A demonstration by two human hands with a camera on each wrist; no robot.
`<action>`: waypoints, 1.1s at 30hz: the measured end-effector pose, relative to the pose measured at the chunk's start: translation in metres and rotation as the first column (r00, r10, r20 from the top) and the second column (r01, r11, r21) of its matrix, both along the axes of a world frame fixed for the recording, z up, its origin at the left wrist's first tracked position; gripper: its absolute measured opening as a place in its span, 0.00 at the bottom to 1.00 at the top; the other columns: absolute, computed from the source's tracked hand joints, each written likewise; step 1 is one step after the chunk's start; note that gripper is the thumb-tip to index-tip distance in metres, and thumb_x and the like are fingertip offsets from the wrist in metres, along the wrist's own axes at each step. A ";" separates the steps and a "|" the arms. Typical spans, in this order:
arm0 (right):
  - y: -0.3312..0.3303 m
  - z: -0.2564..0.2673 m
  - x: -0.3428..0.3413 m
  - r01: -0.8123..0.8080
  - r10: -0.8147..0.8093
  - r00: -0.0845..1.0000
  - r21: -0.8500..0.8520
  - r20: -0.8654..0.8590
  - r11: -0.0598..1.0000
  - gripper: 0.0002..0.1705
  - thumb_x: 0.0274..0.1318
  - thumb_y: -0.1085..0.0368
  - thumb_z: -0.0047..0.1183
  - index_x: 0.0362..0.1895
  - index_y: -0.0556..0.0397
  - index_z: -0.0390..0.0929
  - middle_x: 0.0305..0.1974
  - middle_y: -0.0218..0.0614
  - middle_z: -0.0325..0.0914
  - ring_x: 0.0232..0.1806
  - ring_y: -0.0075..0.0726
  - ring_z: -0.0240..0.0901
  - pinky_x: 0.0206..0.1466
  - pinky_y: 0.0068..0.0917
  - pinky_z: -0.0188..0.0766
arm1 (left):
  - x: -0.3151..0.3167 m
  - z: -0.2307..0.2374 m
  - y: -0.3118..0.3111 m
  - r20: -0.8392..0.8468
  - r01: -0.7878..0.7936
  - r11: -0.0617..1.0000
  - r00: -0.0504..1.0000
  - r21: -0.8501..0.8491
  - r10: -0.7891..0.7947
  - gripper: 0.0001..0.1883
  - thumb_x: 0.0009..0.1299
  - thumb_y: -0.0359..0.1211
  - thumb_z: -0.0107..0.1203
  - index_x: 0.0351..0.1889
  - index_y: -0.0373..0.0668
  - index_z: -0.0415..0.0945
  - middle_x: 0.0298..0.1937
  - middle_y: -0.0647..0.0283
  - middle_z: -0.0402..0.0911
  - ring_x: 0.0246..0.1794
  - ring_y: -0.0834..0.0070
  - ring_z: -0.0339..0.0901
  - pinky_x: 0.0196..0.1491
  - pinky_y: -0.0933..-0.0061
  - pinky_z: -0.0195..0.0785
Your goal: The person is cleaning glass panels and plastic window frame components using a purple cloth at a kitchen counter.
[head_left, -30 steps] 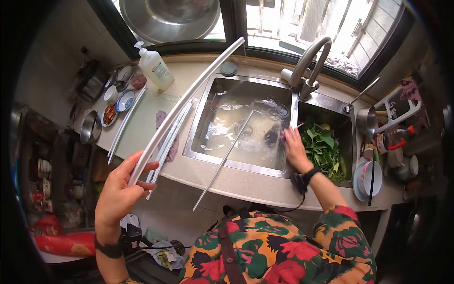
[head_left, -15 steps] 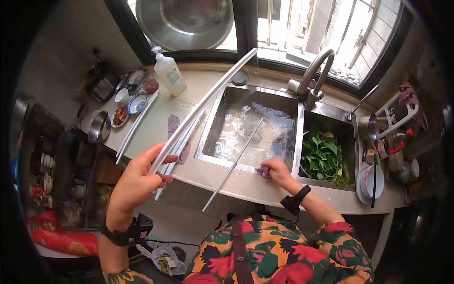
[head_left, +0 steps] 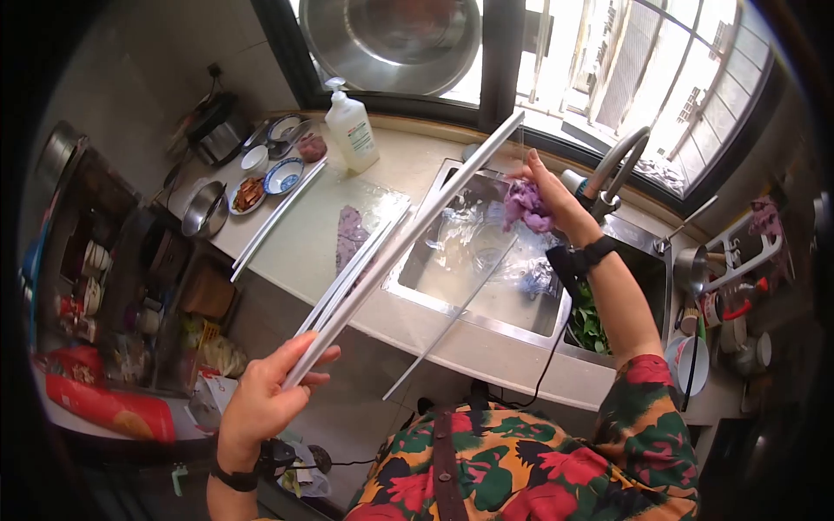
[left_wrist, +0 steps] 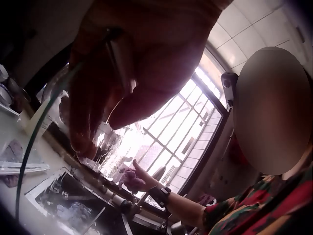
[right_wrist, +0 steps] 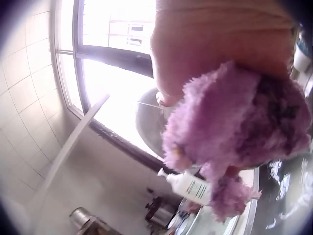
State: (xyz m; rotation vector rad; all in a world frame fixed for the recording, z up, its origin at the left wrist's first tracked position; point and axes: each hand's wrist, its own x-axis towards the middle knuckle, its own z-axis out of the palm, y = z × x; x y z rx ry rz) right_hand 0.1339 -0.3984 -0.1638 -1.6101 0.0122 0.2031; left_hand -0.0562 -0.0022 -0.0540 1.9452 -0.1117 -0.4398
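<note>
My left hand (head_left: 265, 395) grips the lower end of a long white strip (head_left: 408, 247), which slants up across the counter to the sink's back. Beside the strip's upper end, my right hand (head_left: 560, 204) holds a bunched purple cloth (head_left: 526, 208), with the thumb raised. Close up in the right wrist view, the wet, fuzzy cloth (right_wrist: 220, 122) hides most of the fingers of my right hand (right_wrist: 220, 39). In the left wrist view, fingers of my left hand (left_wrist: 142, 54) curl round the strip, and the cloth (left_wrist: 132, 181) shows beyond.
A thin rod (head_left: 452, 321) slants over the water-filled sink (head_left: 512, 319). More white strips (head_left: 352, 273) and a purple cloth (head_left: 349, 234) lie left of it. Behind are a pump bottle (head_left: 352, 135) and dishes (head_left: 283, 176); right are the faucet (head_left: 621, 165) and leafy greens (head_left: 588, 326).
My right hand has risen with the purple cloth from the sink's front edge to near the strip's upper end. The view has shifted, and my left hand still grips the strip.
</note>
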 end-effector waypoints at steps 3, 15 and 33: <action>0.008 -0.005 -0.011 -0.020 0.016 0.999 -0.100 -0.039 0.995 0.37 0.54 0.31 0.32 0.29 0.54 0.71 0.25 0.30 0.70 0.26 0.21 0.66 0.31 0.17 0.66 | -0.008 -0.007 0.013 0.156 -0.066 0.986 0.987 0.155 0.041 0.26 0.53 0.19 0.44 0.53 0.37 0.67 0.40 0.57 0.80 0.37 0.73 0.79 0.42 0.76 0.71; 0.033 0.019 -0.033 0.114 -0.073 0.992 0.493 -0.102 0.863 0.29 0.58 0.41 0.36 0.30 0.56 0.72 0.17 0.33 0.71 0.16 0.25 0.70 0.17 0.20 0.68 | -0.024 0.047 0.014 0.555 -0.159 0.828 0.806 0.538 -0.206 0.17 0.49 0.18 0.52 0.38 0.39 0.74 0.30 0.56 0.78 0.26 0.61 0.76 0.28 0.72 0.68; 0.125 -0.110 -0.015 -0.103 0.274 0.937 0.580 -0.215 0.808 0.19 0.46 0.80 0.42 0.45 0.52 0.64 0.38 0.40 0.72 0.32 0.30 0.74 0.31 0.21 0.74 | 0.001 -0.165 0.135 0.759 -0.480 0.593 0.480 0.647 -0.440 0.10 0.55 0.26 0.53 0.36 0.45 0.76 0.45 0.63 0.77 0.48 0.58 0.73 0.45 0.62 0.71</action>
